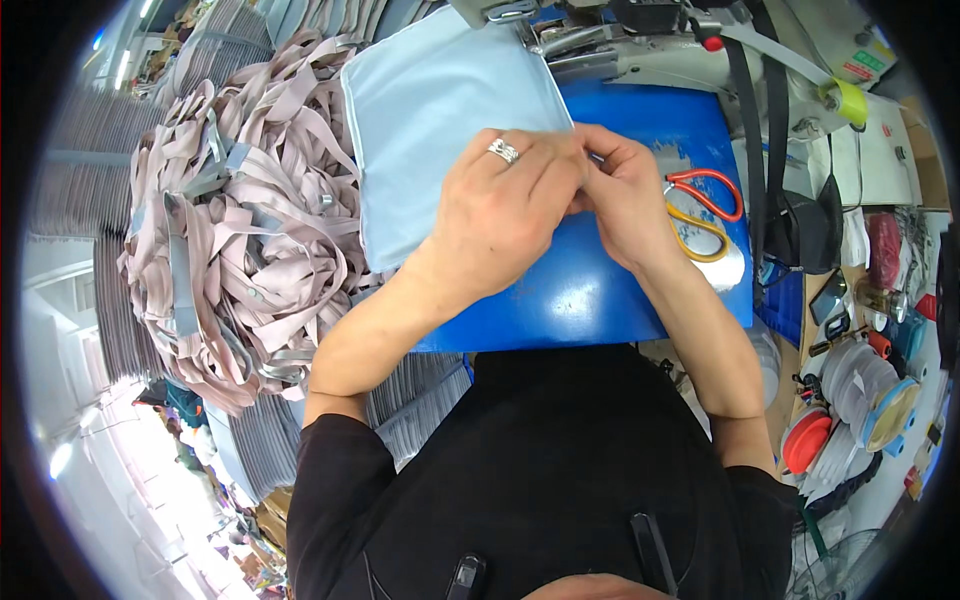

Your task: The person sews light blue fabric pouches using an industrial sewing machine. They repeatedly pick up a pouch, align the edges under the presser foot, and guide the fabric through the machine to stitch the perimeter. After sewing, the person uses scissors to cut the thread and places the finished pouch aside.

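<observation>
Light-blue fabric panel [445,120] lies over the desk's [590,310] far left. By its right edge, left hand [510,210] and right hand [628,195] bunch their fingers; I cannot tell what they pinch. Being close, the right wrist could knock the scissors [703,204].

A black short-sleeved top [570,450] is worn with a silver ring [503,150].

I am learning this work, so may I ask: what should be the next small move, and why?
Probably ease the left hand back slightly to check the light-blue panel: that hand meets the right hand at the panel's right edge, and their fingers hide what lies between.
</observation>
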Demonstrator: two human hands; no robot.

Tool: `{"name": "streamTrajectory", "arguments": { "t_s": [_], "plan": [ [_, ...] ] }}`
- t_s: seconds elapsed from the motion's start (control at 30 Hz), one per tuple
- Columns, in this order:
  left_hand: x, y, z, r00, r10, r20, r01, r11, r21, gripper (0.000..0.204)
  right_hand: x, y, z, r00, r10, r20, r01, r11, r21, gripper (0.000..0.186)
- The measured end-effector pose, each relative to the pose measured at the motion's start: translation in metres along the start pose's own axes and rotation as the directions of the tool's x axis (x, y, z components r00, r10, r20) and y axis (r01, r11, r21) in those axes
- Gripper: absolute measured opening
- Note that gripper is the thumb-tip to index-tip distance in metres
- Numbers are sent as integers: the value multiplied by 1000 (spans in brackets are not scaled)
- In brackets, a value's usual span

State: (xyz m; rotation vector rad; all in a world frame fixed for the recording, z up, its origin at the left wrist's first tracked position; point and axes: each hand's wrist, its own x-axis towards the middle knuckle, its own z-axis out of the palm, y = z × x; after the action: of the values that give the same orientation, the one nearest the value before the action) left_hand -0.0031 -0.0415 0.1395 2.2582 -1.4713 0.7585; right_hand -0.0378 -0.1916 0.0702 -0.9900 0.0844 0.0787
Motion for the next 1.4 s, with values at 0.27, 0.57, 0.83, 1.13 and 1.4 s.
{"name": "streamTrajectory", "arguments": {
  "t_s": [0.27,0.57,0.83,1.13,1.4],
  "plan": [
    [20,-50,8,994,35,99,-39,999,35,21,51,-1,14,991,-80,-105,90,992,92,25],
    [-13,-86,-21,970,-141,199,56,923,382,66,64,-5,28,941,-97,-325,105,994,8,24],
    [6,-81,-78,816,-72,573,-206,890,406,74,58,-3,52,895,-179,-408,65,958,-279,33],
    [63,-77,-103,606,92,790,-469,843,262,49,38,-20,17,980,21,-199,-54,985,-165,34],
    [85,-69,-99,550,62,833,-459,856,240,26,61,-15,27,971,26,-238,-20,999,27,19]
  ]
}}
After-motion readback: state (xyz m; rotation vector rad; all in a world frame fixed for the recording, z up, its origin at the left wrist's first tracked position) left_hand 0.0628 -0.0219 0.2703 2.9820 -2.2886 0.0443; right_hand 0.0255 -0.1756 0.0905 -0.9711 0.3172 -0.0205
